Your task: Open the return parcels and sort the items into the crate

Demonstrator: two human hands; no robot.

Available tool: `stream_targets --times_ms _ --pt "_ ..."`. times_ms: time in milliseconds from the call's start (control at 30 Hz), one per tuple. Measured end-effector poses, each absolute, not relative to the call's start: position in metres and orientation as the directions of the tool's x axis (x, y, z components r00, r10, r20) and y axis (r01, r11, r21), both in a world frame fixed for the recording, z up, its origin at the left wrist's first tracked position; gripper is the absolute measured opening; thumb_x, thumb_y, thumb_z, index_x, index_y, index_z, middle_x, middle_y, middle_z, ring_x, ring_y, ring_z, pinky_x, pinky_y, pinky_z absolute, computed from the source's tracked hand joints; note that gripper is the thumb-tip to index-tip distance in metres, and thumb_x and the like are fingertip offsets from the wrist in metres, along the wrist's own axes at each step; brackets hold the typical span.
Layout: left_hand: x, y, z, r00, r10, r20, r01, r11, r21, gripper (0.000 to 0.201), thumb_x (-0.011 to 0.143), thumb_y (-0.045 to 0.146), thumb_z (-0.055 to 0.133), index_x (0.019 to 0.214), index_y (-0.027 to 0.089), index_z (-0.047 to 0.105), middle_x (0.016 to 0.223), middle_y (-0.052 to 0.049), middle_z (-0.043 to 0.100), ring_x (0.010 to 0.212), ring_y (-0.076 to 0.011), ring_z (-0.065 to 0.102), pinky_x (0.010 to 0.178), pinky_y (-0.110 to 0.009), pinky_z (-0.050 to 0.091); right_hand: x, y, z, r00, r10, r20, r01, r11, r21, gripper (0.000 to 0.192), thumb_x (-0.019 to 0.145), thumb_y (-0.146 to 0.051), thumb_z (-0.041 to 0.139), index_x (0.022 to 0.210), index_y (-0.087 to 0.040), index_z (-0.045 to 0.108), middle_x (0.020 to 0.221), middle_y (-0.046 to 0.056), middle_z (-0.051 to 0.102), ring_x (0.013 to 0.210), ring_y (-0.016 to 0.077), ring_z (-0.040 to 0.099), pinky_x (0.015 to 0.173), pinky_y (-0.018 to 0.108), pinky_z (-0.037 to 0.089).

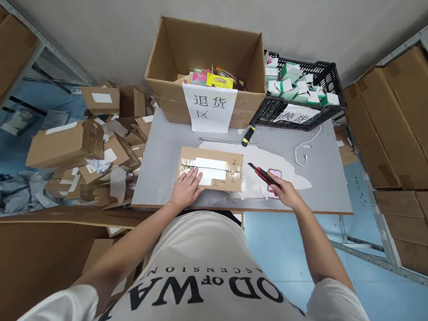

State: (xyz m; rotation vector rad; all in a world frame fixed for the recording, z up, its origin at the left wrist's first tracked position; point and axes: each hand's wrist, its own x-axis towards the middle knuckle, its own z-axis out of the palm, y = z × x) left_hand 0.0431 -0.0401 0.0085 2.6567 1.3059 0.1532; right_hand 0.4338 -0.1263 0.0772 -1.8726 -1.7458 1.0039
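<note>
On the grey table lies a taped cardboard box (pixel 234 185) with a white label (pixel 213 168) on top. A dark slit line runs along the tape across the label. My left hand (pixel 188 187) rests on the box's near left part, fingers stretched out flat. In my right hand (pixel 286 192) is a red and black utility knife (pixel 261 173), its blade pointing left toward the box but apart from it. Just under the knife and right hand lies a phone (pixel 273 191) with a lit screen, partly hidden by them.
Behind stand a large open carton (pixel 160 93) with colourful packs and a black crate (pixel 268 116) of small green-white boxes. A yellow-black tool (pixel 248 136), a white cable (pixel 306 146) and a plastic sheet (pixel 288 169) lie on the table (pixel 156 175). Discarded cartons (pixel 65 145) heap up at left.
</note>
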Motion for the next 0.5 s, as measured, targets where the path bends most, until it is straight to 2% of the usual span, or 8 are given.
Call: stream_targets --times_ms 100,233,333,500 --pt "0.044 -0.042 0.01 0.606 0.796 0.011 0.779 -0.596 0.196 0.057 0.092 0.041 0.037 0.142 0.014 0.038 0.148 -0.015 0.035 0.139 -0.0276 0.029 0.111 -0.045 0.025 0.415 -0.134 0.048 0.127 0.935 -0.331 0.338 -0.355 -0.872 0.065 0.086 -0.044 0.051 0.144 -0.022 0.034 0.083 0.004 0.065 0.048 0.0097 0.048 0.044 0.024 0.04" --pt "0.045 -0.043 0.013 0.606 0.796 -0.001 0.782 -0.595 0.185 0.058 0.092 0.041 0.034 0.143 0.014 0.036 0.149 -0.015 0.031 0.14 -0.0271 0.025 0.112 -0.045 0.022 0.389 -0.138 0.026 0.196 0.892 -0.407 -0.019 -0.412 -0.911 0.076 0.079 -0.047 0.06 0.145 -0.027 0.03 0.102 0.008 0.064 0.047 0.0066 0.045 0.037 0.021 0.033" --pt "0.045 -0.043 0.015 0.606 0.795 -0.012 0.782 -0.594 0.189 0.059 0.092 0.041 0.034 0.144 0.013 0.034 0.151 -0.015 0.029 0.142 -0.0267 0.022 0.113 -0.045 0.02 0.378 -0.138 0.022 0.207 0.88 -0.428 -0.143 -0.405 -0.903 0.078 0.077 -0.047 0.063 0.145 -0.029 0.03 0.109 0.01 0.063 0.048 0.0061 0.046 0.037 0.02 0.032" --pt "0.044 -0.044 0.021 0.601 0.799 -0.01 0.783 -0.586 0.209 0.061 0.091 0.042 0.035 0.144 0.012 0.032 0.153 -0.017 0.02 0.143 -0.0278 0.017 0.112 -0.046 0.023 0.371 -0.138 0.022 0.197 0.878 -0.437 -0.209 -0.398 -0.893 0.077 0.076 -0.046 0.065 0.143 -0.029 0.033 0.108 0.009 0.064 0.048 0.0058 0.046 0.037 0.02 0.031"
